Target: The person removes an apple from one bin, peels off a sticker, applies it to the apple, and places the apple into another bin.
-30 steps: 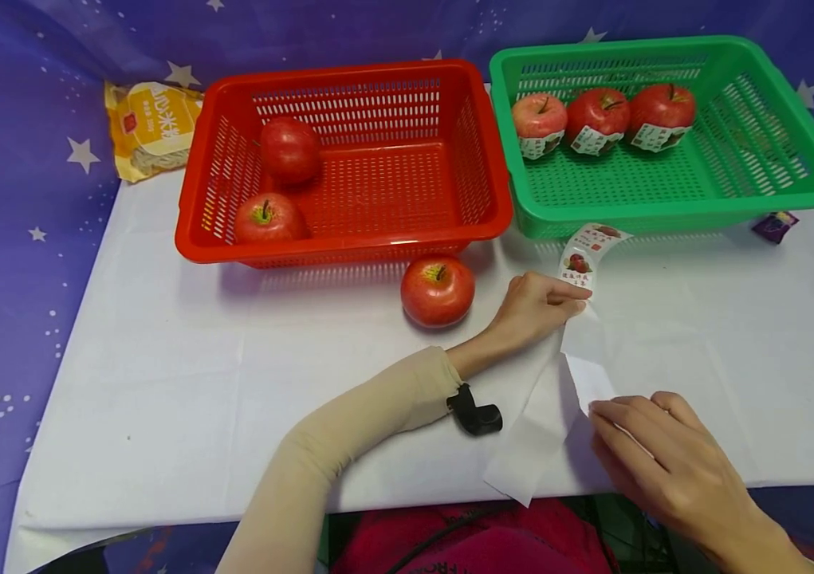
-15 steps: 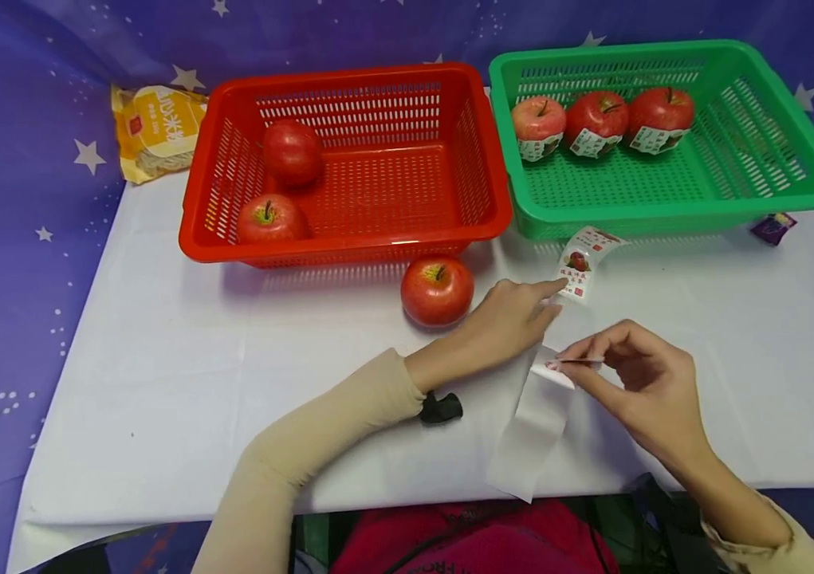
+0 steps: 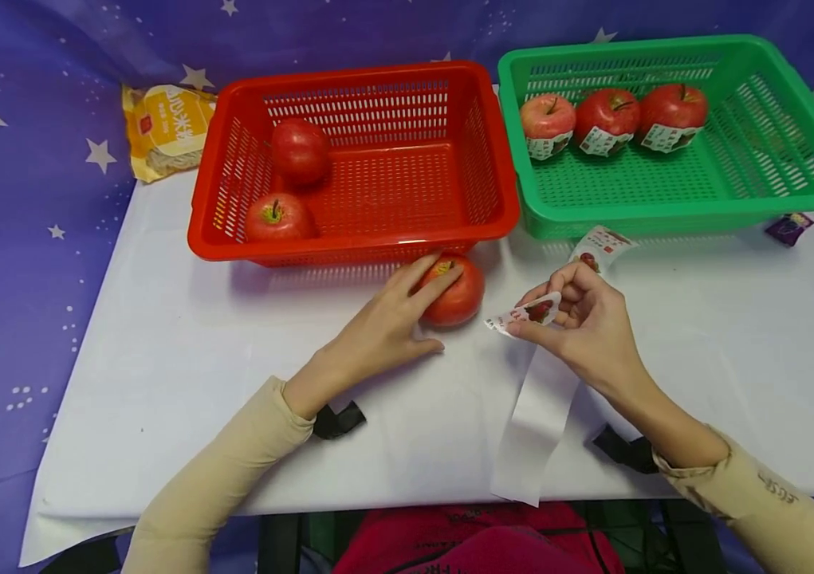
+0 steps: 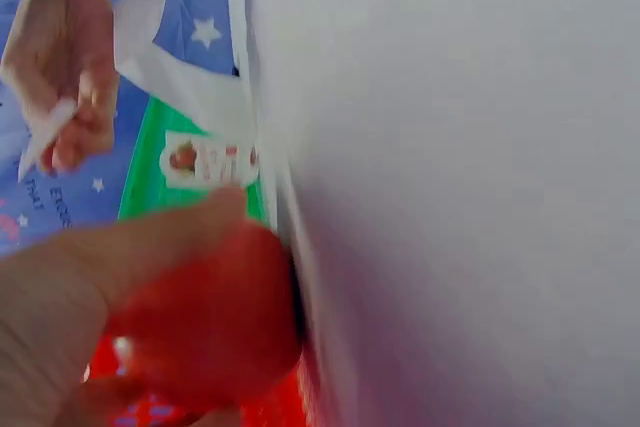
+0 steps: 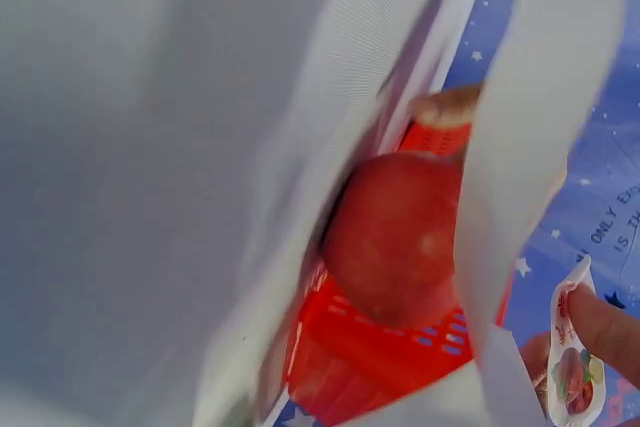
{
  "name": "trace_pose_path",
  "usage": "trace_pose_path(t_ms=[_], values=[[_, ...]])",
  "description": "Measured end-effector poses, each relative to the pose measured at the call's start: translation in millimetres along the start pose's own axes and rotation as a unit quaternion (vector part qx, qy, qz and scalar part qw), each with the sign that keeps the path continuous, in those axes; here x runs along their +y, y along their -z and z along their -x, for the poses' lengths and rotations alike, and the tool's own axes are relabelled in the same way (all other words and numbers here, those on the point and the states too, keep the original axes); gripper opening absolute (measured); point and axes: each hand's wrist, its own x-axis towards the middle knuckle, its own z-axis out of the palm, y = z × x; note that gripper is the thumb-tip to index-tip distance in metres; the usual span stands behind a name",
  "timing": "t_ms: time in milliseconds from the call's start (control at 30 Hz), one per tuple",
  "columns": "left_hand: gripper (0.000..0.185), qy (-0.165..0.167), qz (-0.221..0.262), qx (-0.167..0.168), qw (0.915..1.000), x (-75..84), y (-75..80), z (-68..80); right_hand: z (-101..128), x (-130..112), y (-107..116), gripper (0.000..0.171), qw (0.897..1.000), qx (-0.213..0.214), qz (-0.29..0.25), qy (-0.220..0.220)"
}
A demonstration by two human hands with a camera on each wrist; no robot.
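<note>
My left hand (image 3: 378, 323) is at the red apple (image 3: 465, 295) in front of the red basket. Its fingers lie across the apple's top and left side, while the thumb sticks out below. In the left wrist view the hand straddles the blurred apple (image 4: 215, 327). My right hand (image 3: 586, 319) pinches a peeled sticker label (image 3: 539, 309) printed with red fruit, just right of the apple. Under that hand a strip of white backing paper (image 3: 536, 422) runs to the table's front edge. Its far end carries more printed labels (image 3: 603, 245), against the green basket.
A red basket (image 3: 356, 243) holds two apples. In the green basket (image 3: 694, 211) sit three apples with labels round them. A yellow food packet (image 3: 170, 131) lies at the back left, a small purple wrapper (image 3: 788, 229) at the right.
My left hand has left the label strip and moved left onto the apple. My right hand has peeled a label off the strip and lifted it up and left towards the apple.
</note>
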Motion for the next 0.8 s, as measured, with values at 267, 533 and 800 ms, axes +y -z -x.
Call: trace_pose_path(t_ms=[267, 533, 800], values=[[0.079, 0.001, -0.01, 0.012, 0.9999, 2.4, -9.2, -19.6, -22.8, 11.6, -14.1, 0.045, 0.996, 0.01, 0.024, -0.09], [0.078, 0.088, 0.051, 0.048, 0.9937, 5.0, -17.8, -24.5, -26.0, 21.1, -15.0, 0.05, 0.996, 0.054, 0.012, -0.076], [0.074, 0.1, 0.04, 0.053, 0.9928, 9.1, -19.8, -28.3, -27.0, 22.6, -19.5, 0.06, 0.997, 0.069, 0.015, 0.019]])
